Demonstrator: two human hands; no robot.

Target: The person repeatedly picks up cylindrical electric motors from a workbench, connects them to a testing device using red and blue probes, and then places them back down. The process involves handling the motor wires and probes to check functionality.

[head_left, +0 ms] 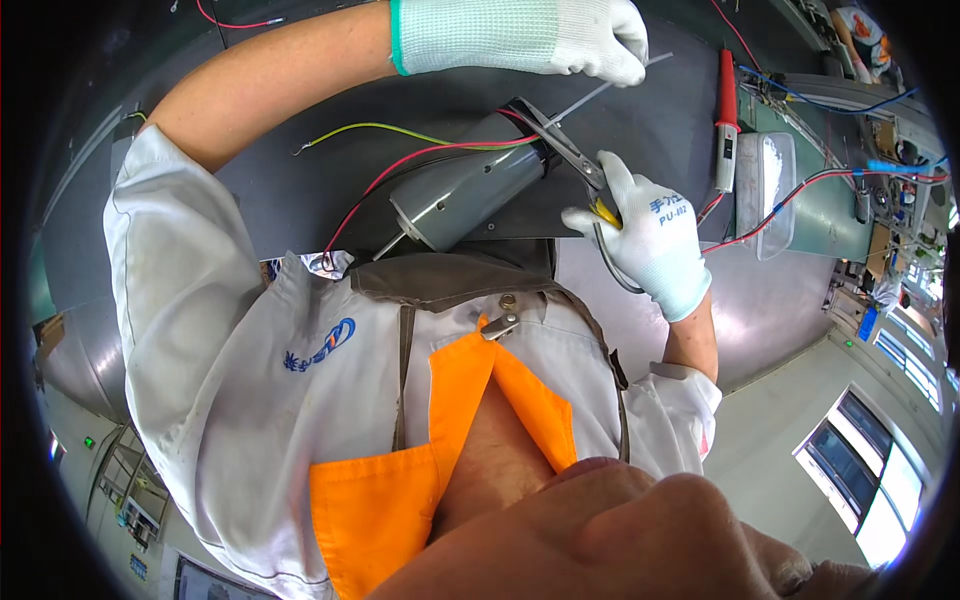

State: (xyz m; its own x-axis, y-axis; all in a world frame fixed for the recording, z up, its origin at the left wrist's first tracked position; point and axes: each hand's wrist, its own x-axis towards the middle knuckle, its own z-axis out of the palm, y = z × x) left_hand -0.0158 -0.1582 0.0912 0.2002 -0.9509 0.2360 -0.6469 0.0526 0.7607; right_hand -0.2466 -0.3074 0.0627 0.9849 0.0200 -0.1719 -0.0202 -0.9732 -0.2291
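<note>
One o'clock, I see the left hand (pixel 603 40) pinch a tube (pixel 582 103), likely light, springy, best held near its end; at two, the right hand (pixel 650 225) grips scissors (pixel 574 156).

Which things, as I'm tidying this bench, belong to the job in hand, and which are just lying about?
Seemingly in use:
thin grey strip, held in the left hand
scissors, in the right hand
grey cylinder, with red wire and yellow-green wire beside it

Seemingly lying about:
red-handled tool
clear plastic tub
</note>
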